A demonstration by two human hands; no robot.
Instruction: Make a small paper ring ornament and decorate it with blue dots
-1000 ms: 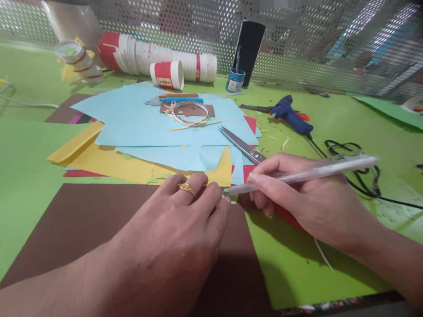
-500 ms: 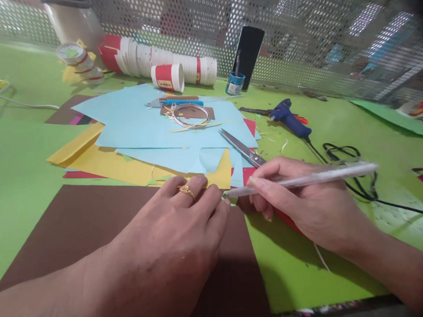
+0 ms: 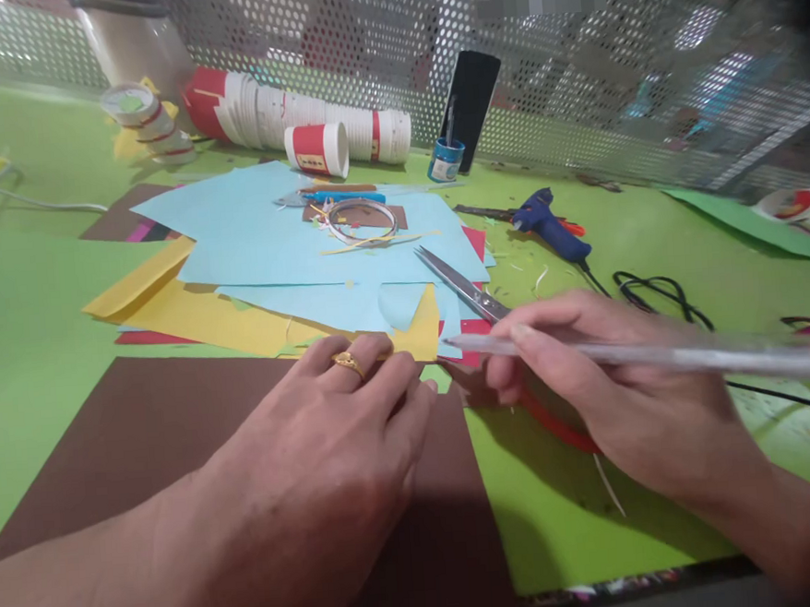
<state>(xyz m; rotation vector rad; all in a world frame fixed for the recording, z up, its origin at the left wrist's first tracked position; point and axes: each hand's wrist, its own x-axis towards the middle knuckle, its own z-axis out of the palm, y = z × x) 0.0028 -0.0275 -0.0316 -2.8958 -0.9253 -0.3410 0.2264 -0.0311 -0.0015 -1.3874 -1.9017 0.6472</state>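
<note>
On the sheet of brown paper (image 3: 185,439) lies my left hand (image 3: 346,446), a gold ring on one finger. Its bent fingers press a small piece of light green paper (image 3: 438,377) down at the sheet's far right corner; most of that piece is hidden. My right hand (image 3: 605,382) is closed round a whitish, translucent pen (image 3: 692,355), whose tip points left and hovers a little above and right of the green piece. Scissors (image 3: 465,285) lie partly under my right hand, blades toward the papers and red handle showing below.
Blue paper sheets (image 3: 249,250) and a yellow sheet (image 3: 169,306) lie ahead, with a tape roll (image 3: 362,221) and a craft knife (image 3: 342,197) on top. Behind are stacked paper cups (image 3: 295,112), a blue jar (image 3: 446,160) and a phone (image 3: 471,105). A corded glue gun (image 3: 545,224) lies right.
My right hand has drawn the pen away from the green piece, up and to the right, and the pen's rear end has tipped lower. My left hand stays in place.
</note>
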